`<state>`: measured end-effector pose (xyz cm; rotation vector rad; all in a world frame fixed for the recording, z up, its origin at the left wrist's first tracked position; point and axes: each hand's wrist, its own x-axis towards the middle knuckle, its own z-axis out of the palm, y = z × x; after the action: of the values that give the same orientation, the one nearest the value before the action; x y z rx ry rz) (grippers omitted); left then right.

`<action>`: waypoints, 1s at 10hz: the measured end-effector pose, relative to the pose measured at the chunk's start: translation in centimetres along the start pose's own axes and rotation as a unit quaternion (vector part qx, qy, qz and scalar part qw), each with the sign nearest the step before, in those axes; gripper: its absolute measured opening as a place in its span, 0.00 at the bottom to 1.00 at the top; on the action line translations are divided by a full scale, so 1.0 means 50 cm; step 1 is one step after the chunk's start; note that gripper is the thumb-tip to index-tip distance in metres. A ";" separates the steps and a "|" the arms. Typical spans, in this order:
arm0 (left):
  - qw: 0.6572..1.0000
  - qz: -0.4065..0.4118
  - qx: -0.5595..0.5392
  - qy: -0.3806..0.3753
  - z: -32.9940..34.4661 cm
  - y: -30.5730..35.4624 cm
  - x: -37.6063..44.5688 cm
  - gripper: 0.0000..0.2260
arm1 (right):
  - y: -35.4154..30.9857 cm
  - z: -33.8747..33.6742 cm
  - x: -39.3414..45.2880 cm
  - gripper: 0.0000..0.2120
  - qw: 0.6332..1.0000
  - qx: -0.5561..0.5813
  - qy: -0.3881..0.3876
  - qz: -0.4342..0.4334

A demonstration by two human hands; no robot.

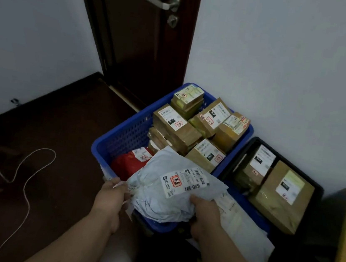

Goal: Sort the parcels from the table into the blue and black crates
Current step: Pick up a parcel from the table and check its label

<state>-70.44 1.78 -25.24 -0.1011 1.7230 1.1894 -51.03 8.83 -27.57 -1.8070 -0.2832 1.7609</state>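
— Two hands on one parcel?
— Yes. Left hand (pixel 114 195) and right hand (pixel 202 210) both grip the grey bag (pixel 166 193), fingers curled into its near edge.
— Where is it?
— Over the blue crate's (pixel 128 134) near end; boxes (pixel 177 124) lie beyond the fingertips, black crate (pixel 315 187) right of them.

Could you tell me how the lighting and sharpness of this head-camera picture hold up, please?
Head view: dim overall, the floor and door near black; the black crate sinks into shadow; wide-angle bending tilts the door and walls; label print on the grey mailer bag held by the left hand and right hand is too soft to read.
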 end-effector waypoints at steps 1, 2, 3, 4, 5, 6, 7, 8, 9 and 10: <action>0.999 0.005 0.033 0.004 -0.003 0.020 0.035 0.17 | -0.005 0.043 0.026 0.21 1.000 -0.013 -0.009 0.001; 0.998 0.018 0.063 0.002 -0.003 0.052 0.068 0.18 | -0.010 0.088 0.057 0.18 0.999 0.021 -0.024 0.009; 0.995 0.034 0.092 0.008 0.001 0.093 0.101 0.19 | -0.027 0.139 0.080 0.15 0.998 0.029 -0.036 0.035; 0.994 0.036 0.106 0.012 0.014 0.130 0.132 0.17 | -0.045 0.185 0.104 0.10 0.998 -0.009 -0.038 0.045; 0.993 0.037 0.111 0.003 0.022 0.137 0.161 0.07 | -0.041 0.218 0.141 0.12 0.996 -0.064 -0.047 0.044; 0.986 0.019 0.165 0.010 0.017 0.140 0.183 0.08 | -0.013 0.235 0.188 0.26 0.987 -0.122 -0.074 0.073; 0.974 0.008 0.228 -0.010 -0.014 0.117 0.285 0.26 | -0.023 0.229 0.160 0.21 0.967 -0.233 -0.029 0.098; 0.964 -0.002 0.264 -0.043 0.005 0.176 0.253 0.22 | -0.029 0.228 0.138 0.21 0.952 -0.294 0.009 0.087; 0.950 0.023 0.303 -0.076 0.016 0.206 0.257 0.17 | -0.016 0.228 0.114 0.33 0.951 -0.296 0.004 0.093; 0.928 0.060 0.353 -0.107 0.035 0.223 0.248 0.20 | -0.021 0.231 0.074 0.28 0.948 -0.306 -0.021 0.079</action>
<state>-81.59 14.16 -27.25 0.5577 1.8733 0.5734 -61.50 14.70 -29.48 -2.2660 -0.7955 1.9667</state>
